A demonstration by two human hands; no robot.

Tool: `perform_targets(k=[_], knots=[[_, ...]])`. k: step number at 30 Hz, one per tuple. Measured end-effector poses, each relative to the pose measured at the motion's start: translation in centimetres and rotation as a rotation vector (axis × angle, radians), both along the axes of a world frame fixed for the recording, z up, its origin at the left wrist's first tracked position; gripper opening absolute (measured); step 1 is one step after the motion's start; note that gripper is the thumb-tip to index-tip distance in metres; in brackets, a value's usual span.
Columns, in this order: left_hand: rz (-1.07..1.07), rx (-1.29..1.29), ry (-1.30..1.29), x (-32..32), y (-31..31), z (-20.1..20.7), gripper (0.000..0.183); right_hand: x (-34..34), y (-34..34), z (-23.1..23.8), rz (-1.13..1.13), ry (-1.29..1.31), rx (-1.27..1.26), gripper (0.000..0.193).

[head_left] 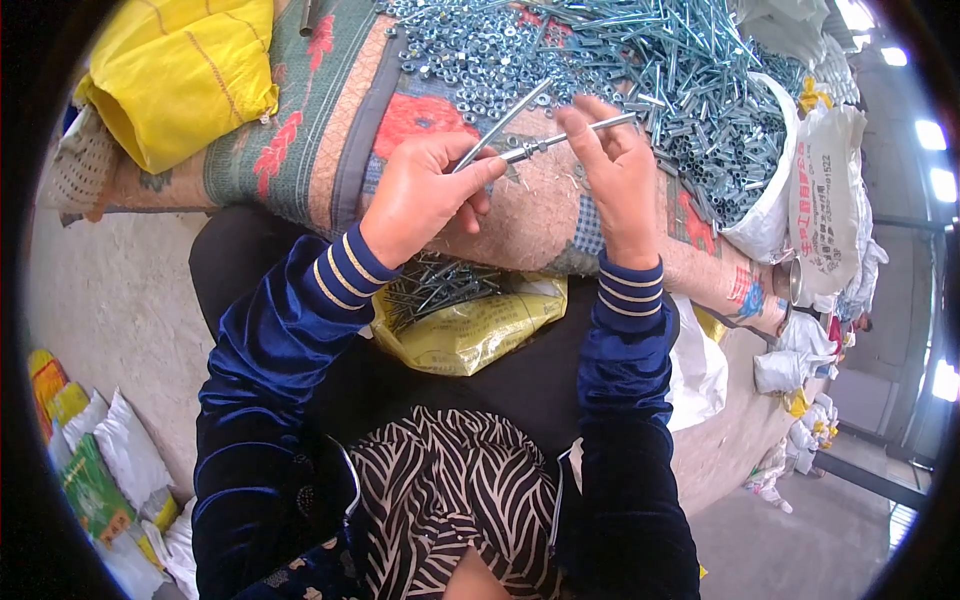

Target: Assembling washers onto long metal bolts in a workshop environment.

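My left hand (420,192) is closed on two long metal bolts. One thin bolt (516,112) slants up and away from its fingers. The other bolt (615,121) lies nearly level across to the right, with a nut and washer (534,148) partway along it. My right hand (625,195) has its thumb in front of this level bolt and its fingers behind, around the far part. Below my hands, a yellow plastic bag (470,342) in my lap holds several long bolts (440,290).
A patterned quilt (290,130) covers the work surface. On it are heaped nuts (470,65), long bolts (680,40) and short metal sleeves (715,150). A white sack (768,225) edges the sleeves. A yellow sack (190,80) lies far left; bags (130,450) stand on the floor.
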State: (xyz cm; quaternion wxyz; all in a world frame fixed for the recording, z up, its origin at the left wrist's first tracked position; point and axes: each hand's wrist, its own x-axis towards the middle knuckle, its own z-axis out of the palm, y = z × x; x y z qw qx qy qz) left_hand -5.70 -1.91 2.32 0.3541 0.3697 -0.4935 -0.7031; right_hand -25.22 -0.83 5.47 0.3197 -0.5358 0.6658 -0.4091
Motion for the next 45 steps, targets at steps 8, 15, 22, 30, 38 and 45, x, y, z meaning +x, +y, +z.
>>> perform_targets(k=[8, 15, 22, 30, 38, 45], knots=[[0.015, 0.011, 0.021, -0.1, -0.1, 0.1, 0.016, -0.2, -0.5, -0.8, 0.128, -0.163, -0.258, 0.045], [-0.003, 0.009, -0.016, 0.1, -0.1, 0.1, 0.019, -0.2, -0.1, 0.3, 0.012, -0.076, 0.105, 0.039], [0.007, -0.010, 0.003, 0.1, 0.0, 0.3, 0.019, -0.9, -0.3, -1.1, 0.111, -0.130, -0.049, 0.037], [0.013, 0.017, 0.008, -0.1, -0.1, 0.6, 0.017, -0.2, 0.5, 0.0, 0.111, -0.321, 0.049, 0.031], [0.170, -0.662, -0.408, 0.4, 0.1, -0.6, 0.022, 0.4, 1.0, 0.2, 0.187, -0.212, 0.114, 0.022], [0.021, 0.116, 0.162, 1.3, -1.2, -0.3, 0.031, -12.4, -2.0, -2.3, -0.330, 0.857, -0.089, 0.025]])
